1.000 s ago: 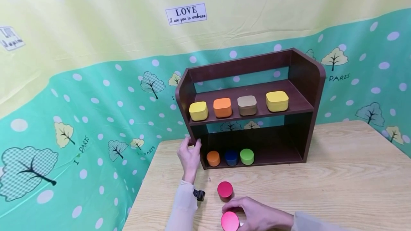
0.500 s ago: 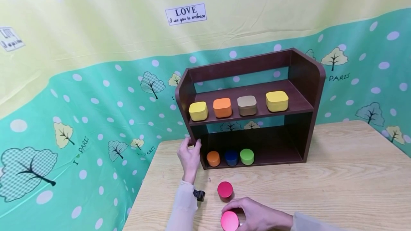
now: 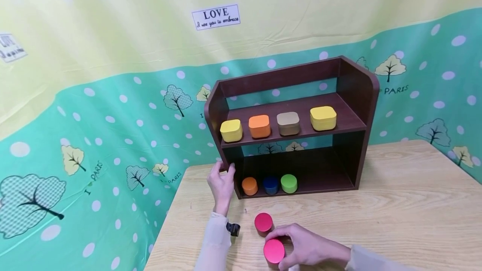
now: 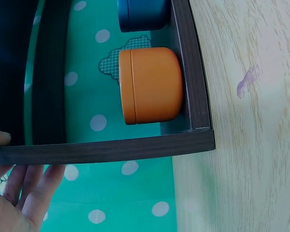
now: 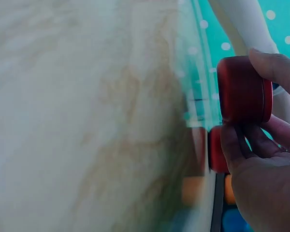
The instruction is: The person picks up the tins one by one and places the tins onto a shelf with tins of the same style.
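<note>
My left hand [image 3: 221, 187] grips the left side panel of a dark brown two-tier shelf [image 3: 286, 77]. In the left wrist view its thumb lies inside the panel and the fingers outside. Near the front of the table my right hand [image 3: 306, 246] holds a round pinkish-red lidded tin [image 3: 274, 251] between thumb and fingers. The right wrist view shows this tin [image 5: 241, 89] upright, seemingly just off the tabletop. Right behind it stands a second red round tin [image 3: 263, 223] on the table.
Orange [image 3: 249, 186], blue [image 3: 270, 185] and green [image 3: 289, 183] round tins line the lower tier's left half. Above sit squarish tins: yellow [image 3: 231, 131], orange [image 3: 259, 126], grey-brown [image 3: 288, 123] and yellow [image 3: 323, 118]. A patterned curtain [image 3: 124, 137] hangs behind the wooden table [image 3: 406, 204].
My right hand has shifted a little up and to the right in the head view, carrying the red tin. My left hand keeps its grip on the shelf panel.
</note>
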The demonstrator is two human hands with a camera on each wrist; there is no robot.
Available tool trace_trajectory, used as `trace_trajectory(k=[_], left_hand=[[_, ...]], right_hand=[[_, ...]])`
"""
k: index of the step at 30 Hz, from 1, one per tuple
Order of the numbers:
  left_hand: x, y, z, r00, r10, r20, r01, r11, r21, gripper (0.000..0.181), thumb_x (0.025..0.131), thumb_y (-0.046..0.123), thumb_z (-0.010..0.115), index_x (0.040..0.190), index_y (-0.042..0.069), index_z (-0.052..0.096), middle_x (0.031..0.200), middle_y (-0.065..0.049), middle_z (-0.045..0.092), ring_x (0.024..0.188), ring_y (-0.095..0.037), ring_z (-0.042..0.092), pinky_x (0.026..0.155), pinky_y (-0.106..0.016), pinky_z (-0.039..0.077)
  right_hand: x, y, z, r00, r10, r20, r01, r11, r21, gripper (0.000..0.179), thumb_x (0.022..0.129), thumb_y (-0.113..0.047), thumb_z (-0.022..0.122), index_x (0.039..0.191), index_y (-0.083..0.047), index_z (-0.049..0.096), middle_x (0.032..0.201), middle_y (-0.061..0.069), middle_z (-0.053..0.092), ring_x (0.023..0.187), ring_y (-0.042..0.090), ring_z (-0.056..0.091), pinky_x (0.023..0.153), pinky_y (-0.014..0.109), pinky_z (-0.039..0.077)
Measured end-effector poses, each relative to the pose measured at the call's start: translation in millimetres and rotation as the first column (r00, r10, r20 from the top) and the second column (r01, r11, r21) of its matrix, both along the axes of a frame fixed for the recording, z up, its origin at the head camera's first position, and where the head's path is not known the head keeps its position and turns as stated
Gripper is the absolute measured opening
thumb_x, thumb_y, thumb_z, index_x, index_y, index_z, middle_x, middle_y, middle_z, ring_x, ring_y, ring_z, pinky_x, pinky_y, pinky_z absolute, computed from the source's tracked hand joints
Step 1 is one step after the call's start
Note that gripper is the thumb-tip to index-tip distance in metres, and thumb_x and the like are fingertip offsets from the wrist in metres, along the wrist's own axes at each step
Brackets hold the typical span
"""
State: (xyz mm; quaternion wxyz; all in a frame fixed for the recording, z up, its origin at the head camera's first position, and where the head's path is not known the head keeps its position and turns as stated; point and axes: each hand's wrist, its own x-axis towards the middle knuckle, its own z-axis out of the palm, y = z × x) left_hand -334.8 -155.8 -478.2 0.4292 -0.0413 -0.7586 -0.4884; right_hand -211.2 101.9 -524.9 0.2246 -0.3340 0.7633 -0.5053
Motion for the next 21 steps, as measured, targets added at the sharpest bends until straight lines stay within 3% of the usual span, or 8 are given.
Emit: trace_trajectory(k=[4,9,14,21], left_hand=[[-0.6,-0.2,-0.8,1.000,-0.010,0.005,0.010,1.000,0.003,0.006,0.091,0.006,0.079,0.093,0.000,0.078,0.089,-0.019,0.079,0.081,-0.035,0.073,0.080,-0.041,0.057],[-0.7,-0.4,-0.9,1.000,-0.016,0.002,0.016,1.000,0.008,0.006,0.091,0.005,0.079,0.093,0.000,0.077,0.089,-0.019,0.078,0.080,-0.035,0.073,0.080,-0.056,0.058],[-0.7,-0.2,-0.2,1.000,-0.014,0.001,0.014,1.000,0.009,0.006,0.091,0.005,0.080,0.093,0.000,0.076,0.089,-0.019,0.078,0.080,-0.035,0.073,0.081,-0.059,0.057],[-1.0,-0.7,-1.4,1.000,-0.019,0.001,0.019,1.000,0.012,0.006,0.091,0.005,0.080,0.091,0.001,0.076,0.087,-0.019,0.078,0.078,-0.034,0.073,0.080,-0.057,0.057]], right_hand=[[-2.4,5,3.4,1.000,-0.007,-0.002,0.007,1.000,0.009,0.058,0.082,-0.019,0.089,0.137,-0.020,0.073,0.142,-0.002,0.073,0.124,-0.001,0.059,0.112,0.023,0.048],[-8.8,15,10.5,0.998,-0.034,-0.054,0.036,0.999,0.041,0.057,0.085,-0.024,0.090,0.139,-0.021,0.072,0.140,-0.007,0.073,0.125,0.000,0.061,0.111,0.026,0.050],[-17.0,26,17.9,0.988,-0.072,-0.134,0.078,0.996,0.043,0.057,0.086,-0.027,0.090,0.140,-0.019,0.071,0.139,-0.005,0.074,0.128,0.006,0.062,0.112,0.032,0.050],[-26.4,37,23.7,0.979,-0.161,-0.122,0.170,0.983,0.073,0.061,0.087,-0.028,0.090,0.143,-0.012,0.069,0.142,0.002,0.072,0.133,0.028,0.064,0.113,0.038,0.052]])
